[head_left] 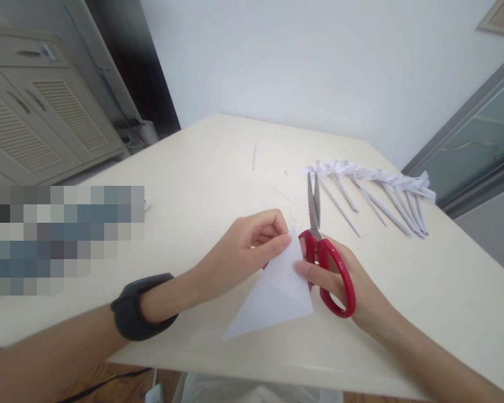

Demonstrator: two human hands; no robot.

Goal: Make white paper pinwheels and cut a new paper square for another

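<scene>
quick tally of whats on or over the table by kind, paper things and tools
folded white paper triangle, pinched by the left hand: 1
red-handled scissors, in the right hand: 1
row of white paper pieces with long points at the far right: 1 row, pieces overlap too much to count
thin paper sliver lying alone: 1
total: 4 entries

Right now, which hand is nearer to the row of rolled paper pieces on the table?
Right. The right hand, holding the red scissors, is just below the rolled paper pieces; the left hand, pinching the folded paper, is farther left.
</scene>
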